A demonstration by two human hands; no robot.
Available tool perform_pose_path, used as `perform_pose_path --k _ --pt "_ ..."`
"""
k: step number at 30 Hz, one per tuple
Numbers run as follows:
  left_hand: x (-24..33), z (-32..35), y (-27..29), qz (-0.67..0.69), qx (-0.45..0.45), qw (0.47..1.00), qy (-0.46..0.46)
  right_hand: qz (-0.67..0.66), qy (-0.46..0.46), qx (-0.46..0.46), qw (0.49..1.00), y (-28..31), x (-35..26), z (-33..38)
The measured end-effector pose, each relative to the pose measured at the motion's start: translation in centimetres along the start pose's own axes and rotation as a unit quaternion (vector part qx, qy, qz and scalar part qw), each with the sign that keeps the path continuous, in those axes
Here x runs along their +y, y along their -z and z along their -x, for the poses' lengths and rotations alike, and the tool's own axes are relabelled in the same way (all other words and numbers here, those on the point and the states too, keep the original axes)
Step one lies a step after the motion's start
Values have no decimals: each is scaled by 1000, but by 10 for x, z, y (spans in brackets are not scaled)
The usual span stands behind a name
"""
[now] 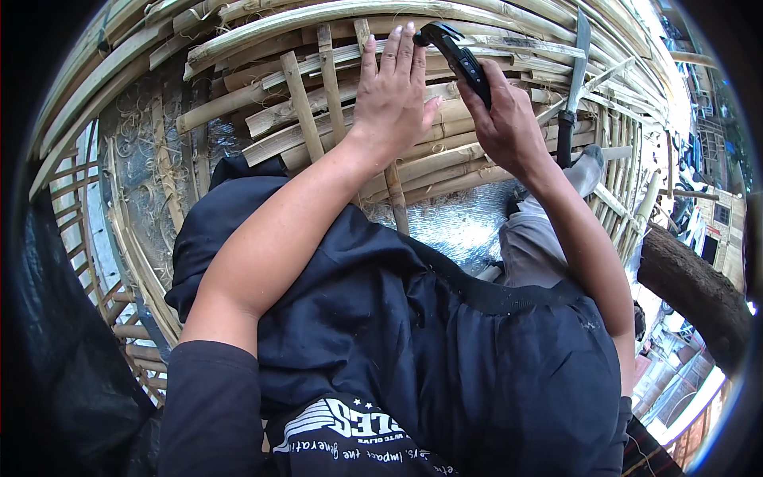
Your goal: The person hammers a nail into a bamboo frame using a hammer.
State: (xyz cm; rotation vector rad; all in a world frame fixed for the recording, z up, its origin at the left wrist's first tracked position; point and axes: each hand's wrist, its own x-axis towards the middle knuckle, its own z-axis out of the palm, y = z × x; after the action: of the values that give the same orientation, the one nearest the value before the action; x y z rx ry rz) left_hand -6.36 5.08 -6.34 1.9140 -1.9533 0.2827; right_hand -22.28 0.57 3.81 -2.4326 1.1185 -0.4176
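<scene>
My left hand (391, 103) lies flat on the split bamboo slats (445, 131), fingers stretched out and slightly apart, with nothing visible under the palm. In my right hand (509, 119) is a black claw hammer (470, 73), gripped by its handle. Its head is just right of my left fingertips, over the slats; I cannot tell whether it touches them. Short bamboo crosspieces (300, 103) lie across the long strips to the left of my left hand.
A machete (582, 63) with a dark handle rests on the bamboo at the right. Below it is a socked foot (586, 171). Shavings lie on the silvery sheet (457, 222) and at the left. A thick log (691, 290) is on the far right; an open bamboo lattice (75, 195) stands left.
</scene>
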Motion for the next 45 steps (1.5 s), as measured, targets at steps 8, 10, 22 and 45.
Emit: perform_pose_path --k 8,10,22,45 --pt "-1 2 -4 -3 -1 1000 1 -48 8 91 995 -7 2 2" --pt "0 1 -4 -3 -5 1000 4 -22 7 71 997 -8 3 0" --pt "0 1 -4 -11 -13 1000 3 26 30 30 999 -21 7 3" --pt "-2 0 -5 -25 21 999 -8 20 10 52 998 -22 -3 1"
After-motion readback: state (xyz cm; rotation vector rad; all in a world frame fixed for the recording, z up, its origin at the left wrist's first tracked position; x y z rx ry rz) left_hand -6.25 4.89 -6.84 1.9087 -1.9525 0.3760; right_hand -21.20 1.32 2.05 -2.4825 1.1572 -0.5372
